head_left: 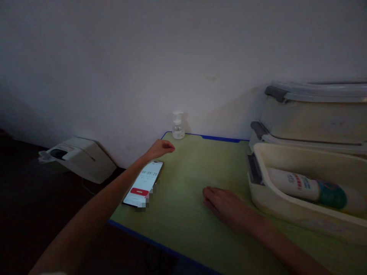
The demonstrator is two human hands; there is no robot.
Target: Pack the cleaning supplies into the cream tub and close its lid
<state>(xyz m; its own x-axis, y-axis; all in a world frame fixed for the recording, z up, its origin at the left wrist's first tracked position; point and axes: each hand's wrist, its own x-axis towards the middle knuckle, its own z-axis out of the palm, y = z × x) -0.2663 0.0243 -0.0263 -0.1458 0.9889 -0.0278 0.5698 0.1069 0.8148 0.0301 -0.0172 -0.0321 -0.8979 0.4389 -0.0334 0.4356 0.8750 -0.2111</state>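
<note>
My left hand [161, 149] hovers over the far left of the green tabletop [183, 214]. Its thumb and fingers are drawn together in a pinch, and whatever may be between them is too small to make out. Just behind it stands a clear pump bottle [178, 130] with a white pump head, apart from the fingers. Under my left forearm lies a phone [147, 179], its lit screen showing a running timer. My right hand [219, 200] rests on the tabletop with its fingers curled in and no object visible in them.
At right, a cream open bin [304, 223] holds a white and green bottle [309, 188] on its side. Lidded storage boxes [315, 118] are stacked behind it. A white container [83, 156] is on the left by the wall. Blue edging rims the table.
</note>
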